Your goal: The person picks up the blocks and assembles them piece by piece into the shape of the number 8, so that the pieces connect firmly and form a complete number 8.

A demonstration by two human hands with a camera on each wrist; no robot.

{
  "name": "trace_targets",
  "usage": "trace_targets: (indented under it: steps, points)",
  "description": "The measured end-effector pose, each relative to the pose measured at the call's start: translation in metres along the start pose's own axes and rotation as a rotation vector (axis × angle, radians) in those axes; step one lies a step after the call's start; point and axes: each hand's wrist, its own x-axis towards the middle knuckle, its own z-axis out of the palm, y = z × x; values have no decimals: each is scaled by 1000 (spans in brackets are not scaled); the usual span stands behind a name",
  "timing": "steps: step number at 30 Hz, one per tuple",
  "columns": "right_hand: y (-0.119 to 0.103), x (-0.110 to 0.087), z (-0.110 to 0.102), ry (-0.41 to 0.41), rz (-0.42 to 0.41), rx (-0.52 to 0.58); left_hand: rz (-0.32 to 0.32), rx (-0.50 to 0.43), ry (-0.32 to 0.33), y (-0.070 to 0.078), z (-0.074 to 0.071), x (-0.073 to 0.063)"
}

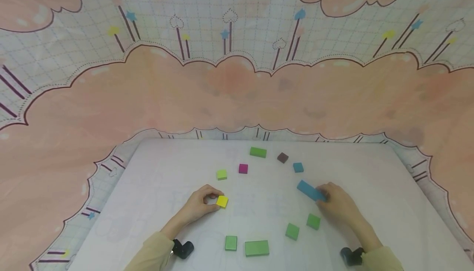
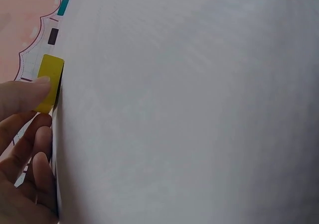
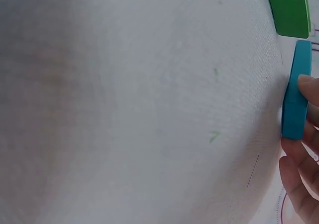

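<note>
My left hand (image 1: 201,203) pinches a small yellow block (image 1: 222,202) between thumb and fingers, left of the middle of the white table. The left wrist view has the same yellow block (image 2: 50,79) with the thumb pressed on its face. Over on the right, my right hand (image 1: 338,200) grips the near end of a long blue block (image 1: 310,190), which points away to the upper left. In the right wrist view the thumb lies across the blue block (image 3: 297,99), fingers below it. Nearest the right hand is a green block (image 1: 313,221), with another green block (image 1: 292,231) beside it.
Near the front of the white table (image 1: 148,180) lie a green cube (image 1: 231,243) and a longer green block (image 1: 257,248). Farther back are lime (image 1: 221,174), magenta (image 1: 243,168), brown (image 1: 283,157), teal (image 1: 298,167) and long green (image 1: 258,152) blocks. A patterned cloth hangs behind.
</note>
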Motion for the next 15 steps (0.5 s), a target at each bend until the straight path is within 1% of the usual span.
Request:
trace_targets:
  steps: [10,15]
  points:
    - [0,-2,-2,13,-15,-1,-24,-5,26,3,2,-1]
    - [0,-2,-2,21,-18,-1,-37,-6,32,2,1,-1]
